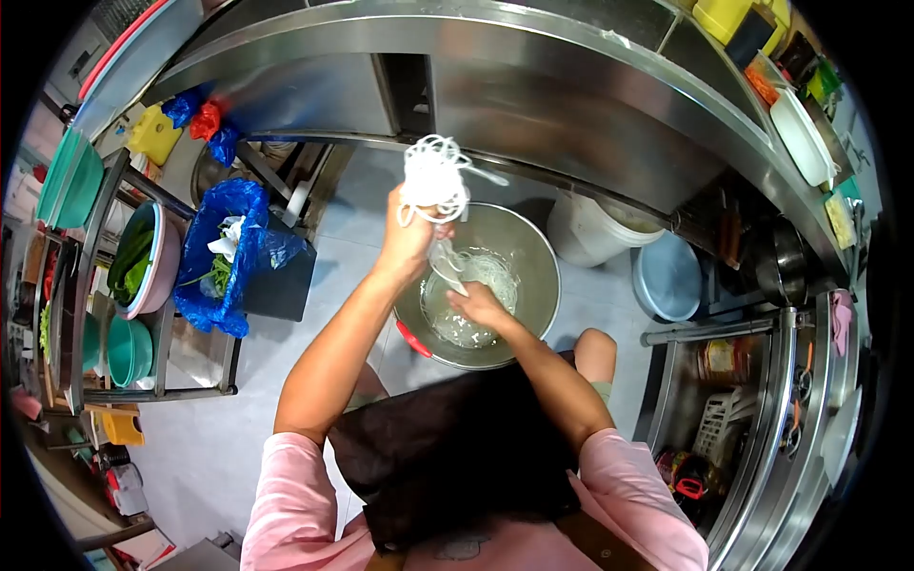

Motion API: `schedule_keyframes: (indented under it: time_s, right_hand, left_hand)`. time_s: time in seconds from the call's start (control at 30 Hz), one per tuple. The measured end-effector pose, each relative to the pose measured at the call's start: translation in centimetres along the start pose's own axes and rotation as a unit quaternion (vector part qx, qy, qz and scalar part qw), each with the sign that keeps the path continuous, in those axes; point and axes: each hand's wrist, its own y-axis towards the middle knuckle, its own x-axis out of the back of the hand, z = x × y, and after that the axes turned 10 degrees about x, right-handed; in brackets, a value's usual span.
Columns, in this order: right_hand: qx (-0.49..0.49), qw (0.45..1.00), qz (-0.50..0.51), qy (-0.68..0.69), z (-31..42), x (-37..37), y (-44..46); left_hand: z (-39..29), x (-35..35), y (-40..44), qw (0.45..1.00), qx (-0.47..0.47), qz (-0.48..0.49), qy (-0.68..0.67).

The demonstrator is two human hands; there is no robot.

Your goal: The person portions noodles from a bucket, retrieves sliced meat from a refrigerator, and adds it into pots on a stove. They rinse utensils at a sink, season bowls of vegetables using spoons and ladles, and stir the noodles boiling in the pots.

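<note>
My left hand [404, 240] is closed round a bundle of white noodles [434, 176], raised over the pot's far left side. A looped clump bulges out above the fist, and a stretched tail runs down below it. Lower, over the pot, my right hand [483, 306] has its fingers closed on the bottom of that tail. Beneath both hands a round metal pot [541, 276] stands on the floor between my knees. Inside it, more thin noodles [493, 273] lie in clear liquid. A red handle cover [412, 340] shows at the pot's near left.
Left of the pot is a bin lined with a blue bag [195, 295], beside a rack [205, 390] of basins. A white bucket [576, 228] and a blue-grey basin [667, 278] stand to the right. A steel counter [552, 105] crosses ahead; metal shelving [714, 329] is at right.
</note>
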Motion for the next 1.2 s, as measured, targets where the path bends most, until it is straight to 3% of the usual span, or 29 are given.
schedule_keyframes:
  time_s: [0.13, 0.17, 0.33, 0.4, 0.47, 0.53, 0.6, 0.7, 0.8, 0.9, 0.93, 1.0, 1.07, 1.1, 1.17, 1.2]
  right_hand:
    - [0.029, 0.993, 0.03, -0.112, 2.9, 4.9, -2.7]
    - [0.039, 0.987, 0.045, -0.146, 5.2, 5.9, -3.1]
    - [0.144, 0.956, 0.078, -0.243, 18.7, 8.1, -4.6]
    - [0.2, 0.948, 0.084, -0.231, 20.8, 8.5, -3.6]
    - [0.157, 0.975, 0.071, -0.143, 22.6, 8.7, -2.6]
    - [0.164, 0.981, 0.029, -0.105, 22.7, 8.9, -1.4]
    - [0.116, 0.99, 0.013, -0.084, 23.5, 9.5, -0.9]
    - [0.141, 0.988, -0.033, -0.048, 23.0, 9.5, -0.7]
    - [0.202, 0.978, -0.031, -0.045, 21.2, 10.4, -1.3]
    - [0.201, 0.964, 0.002, 0.174, 16.9, 11.5, -2.9]
    - [0.167, 0.946, 0.027, 0.276, 13.9, 11.6, -2.6]
    - [0.088, 0.956, -0.006, 0.28, 8.2, 9.3, -1.4]
    - [-0.024, 0.994, 0.048, 0.09, 3.2, 5.6, 0.4]
    - [-0.057, 0.99, 0.124, 0.034, -1.4, 3.5, 2.6]
    - [-0.089, 0.97, 0.207, -0.086, -6.1, -0.3, 4.9]
    - [-0.063, 0.975, 0.19, -0.093, -6.5, -2.0, 4.5]
  left_hand:
    - [2.0, 4.3, 0.3, 0.995, 0.046, -0.021, -0.084]
    - [3.1, 5.6, 0.5, 0.992, 0.092, -0.01, -0.09]
    - [7.1, 5.3, 0.2, 0.978, 0.141, -0.012, -0.155]
    - [9.3, 4.8, 0.6, 0.98, 0.125, -0.009, -0.153]
    - [8.1, 3.6, -0.6, 0.963, 0.193, 0.083, -0.167]
    - [9.3, 3.5, 0.5, 0.963, 0.167, 0.131, -0.164]
    - [7.4, 2.0, -0.6, 0.954, 0.154, 0.147, -0.212]
    - [6.9, 2.3, -1.0, 0.964, 0.173, 0.146, -0.142]
    - [6.4, 2.6, -0.9, 0.963, 0.215, 0.138, -0.089]
    - [4.2, 2.1, -1.4, 0.97, 0.218, 0.101, -0.048]
    - [3.7, 2.0, -1.4, 0.973, 0.201, 0.102, -0.047]
    - [2.9, 1.9, -1.5, 0.978, 0.171, 0.109, -0.043]
    - [2.1, 1.3, -1.7, 0.981, 0.146, 0.106, -0.07]
    - [1.6, 0.8, -1.9, 0.979, 0.147, 0.101, -0.098]
    - [1.1, 0.1, -1.9, 0.984, 0.127, 0.079, -0.1]
    - [0.8, -0.2, -2.0, 0.984, 0.116, 0.076, -0.108]
